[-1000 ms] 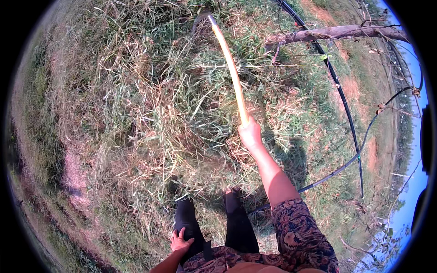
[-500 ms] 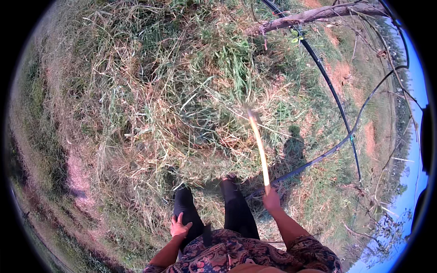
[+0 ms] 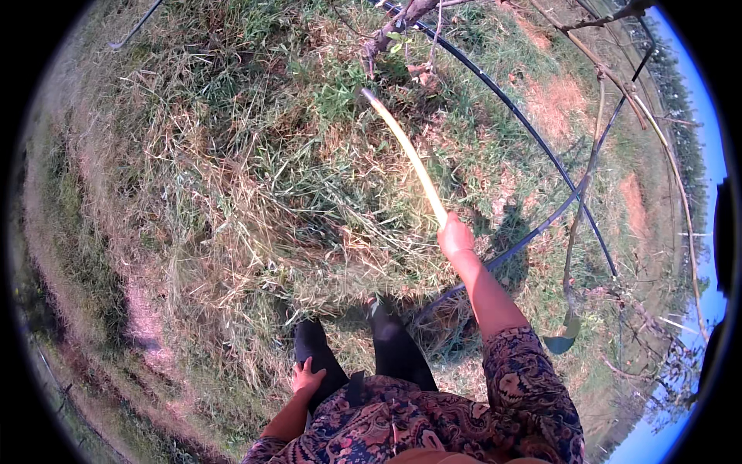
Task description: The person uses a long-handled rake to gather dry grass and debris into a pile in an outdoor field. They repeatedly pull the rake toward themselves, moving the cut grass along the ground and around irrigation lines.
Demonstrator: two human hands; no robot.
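Observation:
My right hand [image 3: 456, 236] is closed round the near end of a long, pale wooden handle [image 3: 412, 157], which bends slightly. The handle reaches forward and left over the grass. Its far tip looks greyish, close to a green tuft [image 3: 340, 97] below a branch; whatever tool head it may carry cannot be made out. My left hand [image 3: 309, 378] rests on my left thigh in black trousers [image 3: 317, 348], fingers spread and holding nothing. Flattened, partly dry grass [image 3: 309, 201] covers the ground ahead of my feet.
A black hose [image 3: 525, 124] runs across the right side and crosses a second, bluish-grey one [image 3: 533, 236]. A thick branch [image 3: 406, 25] hangs at the top, thin bare twigs [image 3: 603, 66] at the right. Beside my right arm is a dark leaf-like piece [image 3: 563, 335].
My right hand has moved forward with the wooden handle, whose tip has swung forward and left. My left hand stays on the thigh. The branch and hoses have shifted in the view.

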